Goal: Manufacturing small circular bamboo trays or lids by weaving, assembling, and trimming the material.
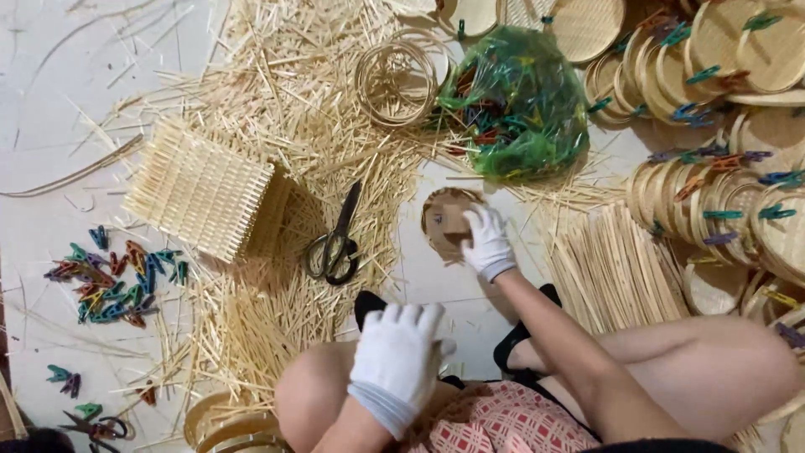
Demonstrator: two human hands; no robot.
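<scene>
**Gloved hands at work among bamboo strips**

A seated person reaches the right hand (488,242), in a white glove, to a small round woven tray (444,220) lying on the floor, the grip closed on its near edge. The gloved left hand (397,352) rests on the left knee, released and holding nothing. Black scissors (334,239) lie just left of the tray on scattered bamboo sticks (285,92). A green bag of clothespins (520,105) sits beyond it; clipped trays (721,210) are stacked at right.
</scene>
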